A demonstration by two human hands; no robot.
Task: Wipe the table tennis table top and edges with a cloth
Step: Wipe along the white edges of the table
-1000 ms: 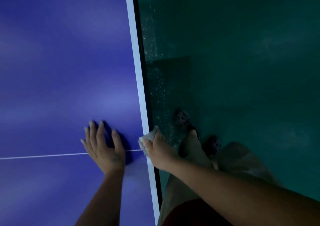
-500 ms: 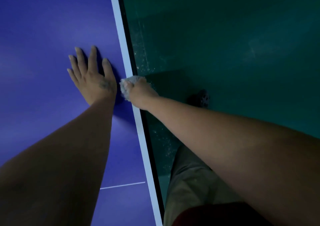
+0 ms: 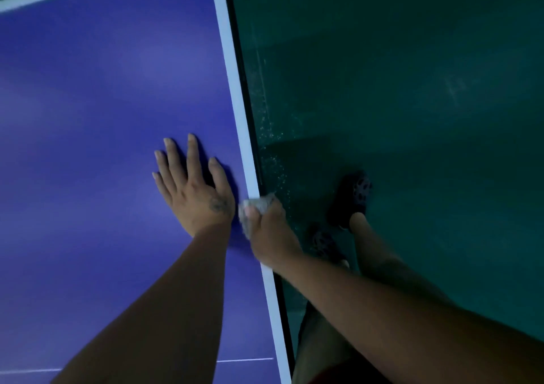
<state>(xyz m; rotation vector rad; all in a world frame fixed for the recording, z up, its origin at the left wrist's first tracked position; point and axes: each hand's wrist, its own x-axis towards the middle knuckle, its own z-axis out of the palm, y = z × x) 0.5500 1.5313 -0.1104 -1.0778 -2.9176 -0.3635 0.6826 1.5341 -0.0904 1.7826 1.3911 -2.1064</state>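
- The left hand (image 3: 194, 191) lies flat on the blue table top (image 3: 97, 113), fingers straight and spread. It holds nothing.
- The right hand (image 3: 273, 236) grips the bunched cloth (image 3: 260, 204), thumb on top, fingers wrapped over the side edge (image 3: 259, 166).
- The cloth sits on the white line (image 3: 237, 98) at that edge, just beside the left hand.
- Judged step: wiping the side edge toward the far corner.
- Risk: the cloth is a small wad. A slack grip at the lip would likely drop it to the floor (image 3: 412, 118), near the shoes (image 3: 357, 195).
- Risk: pale specks (image 3: 273, 160) lie on the floor below the edge. An inward stroke could drag such debris back onto the top.
- Risk: weight on the flat palm may leave smears on the surface.
- Risk: fingers under the lip are hidden and could snag there.
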